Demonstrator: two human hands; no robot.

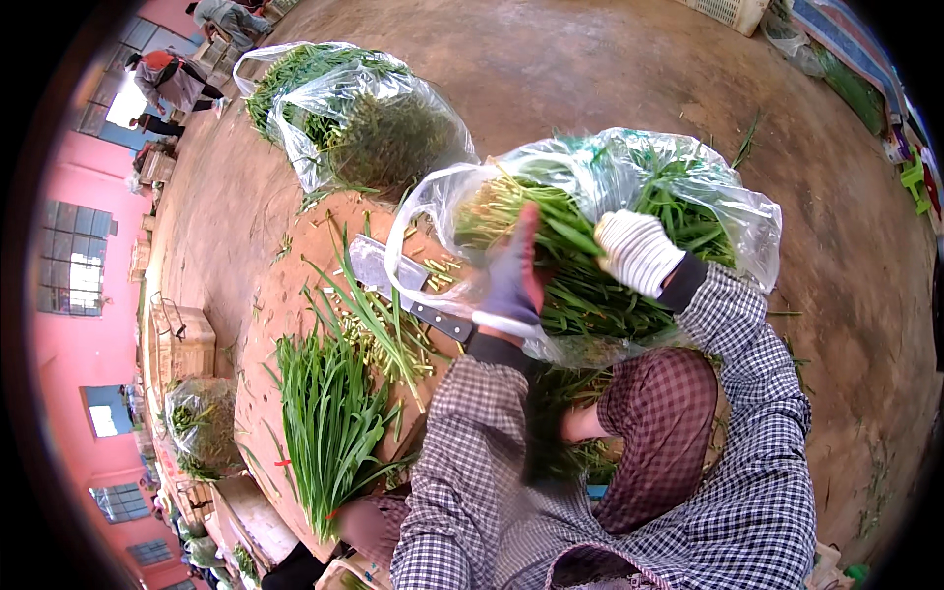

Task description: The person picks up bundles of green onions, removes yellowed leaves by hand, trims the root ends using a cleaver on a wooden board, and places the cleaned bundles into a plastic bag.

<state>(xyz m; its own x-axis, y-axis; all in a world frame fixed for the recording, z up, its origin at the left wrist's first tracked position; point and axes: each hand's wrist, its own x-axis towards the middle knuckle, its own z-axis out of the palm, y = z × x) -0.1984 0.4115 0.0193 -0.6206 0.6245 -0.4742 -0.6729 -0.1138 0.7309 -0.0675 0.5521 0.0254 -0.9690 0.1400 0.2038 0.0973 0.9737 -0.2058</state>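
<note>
Our right hand (pixel 637 251), in a white knit glove, was closed over the top of the bundle of green stalks (pixel 580 285) inside the clear plastic bag (pixel 678 187), while our left hand (pixel 513 275), in a bluish glove, lay flat and open-fingered against the near side of the bundle, pressing on it through the film as far as we could tell. The bag sat in front of our knees, its mouth turned toward the chopping block (pixel 285 305), stalk ends poking out pale and yellowish. We judged the bundle light but floppy: long, soft stalks that would bend, bruise and slide apart if gripped at one end, so the middle, held from both sides, looked the safest place. The thin plastic seemed slippery and likely to tear. Just left of the bag a cleaver (pixel 393 280) lay on the block among cut bits, with a loose heap of greens (pixel 329 423) beyond it. A second filled bag (pixel 364 118) stood farther off on the floor (pixel 590 69).
</note>
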